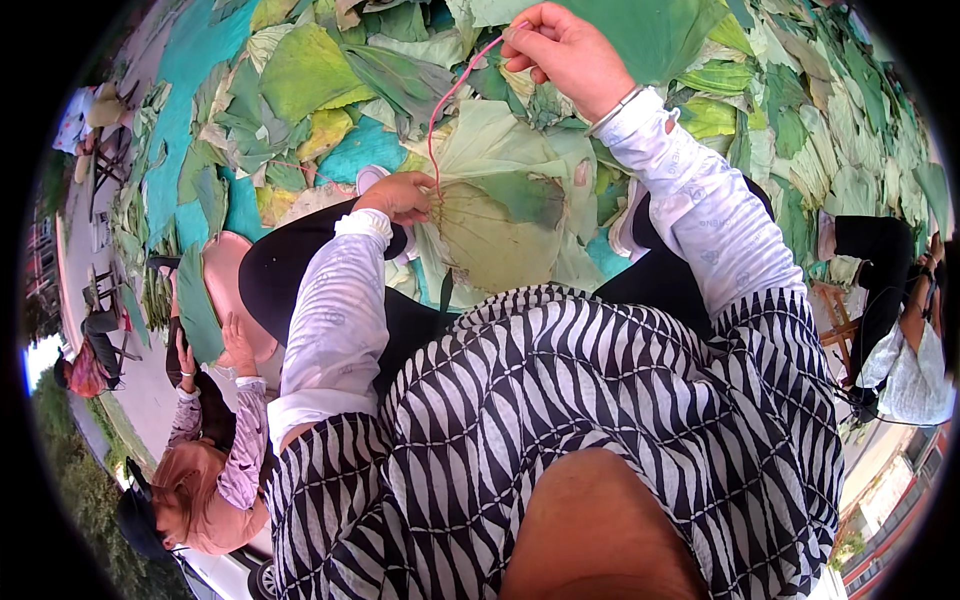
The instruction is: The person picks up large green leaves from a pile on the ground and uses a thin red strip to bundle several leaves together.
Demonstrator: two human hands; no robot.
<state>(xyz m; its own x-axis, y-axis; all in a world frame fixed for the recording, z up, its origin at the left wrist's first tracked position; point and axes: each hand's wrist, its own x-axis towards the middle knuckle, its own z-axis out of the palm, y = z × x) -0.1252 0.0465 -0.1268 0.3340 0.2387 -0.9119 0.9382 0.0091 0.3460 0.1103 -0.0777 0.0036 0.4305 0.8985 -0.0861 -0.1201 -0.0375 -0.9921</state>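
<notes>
A thin pink string (433, 122) runs in a curve between my two hands. My right hand (568, 58), raised at the top, pinches its upper end between thumb and fingertips. Lower and to the left, my left hand (400, 197) is closed around the string's lower part at the edge of a large pale green lotus leaf (500, 245). Whether those fingers also grip the leaf's edge is hidden. The leaf lies spread between my knees, its ribs fanning out from near the left hand; other leaves lie under and around it.
Many green and yellowing leaves (310, 75) cover a teal sheet (185, 60). At left, a person in a pink top (205, 500) holds a leaf (200, 310) beside a pink rounded surface (235, 280). Another person (915, 370) sits at the right, near a wooden stool (838, 325).
</notes>
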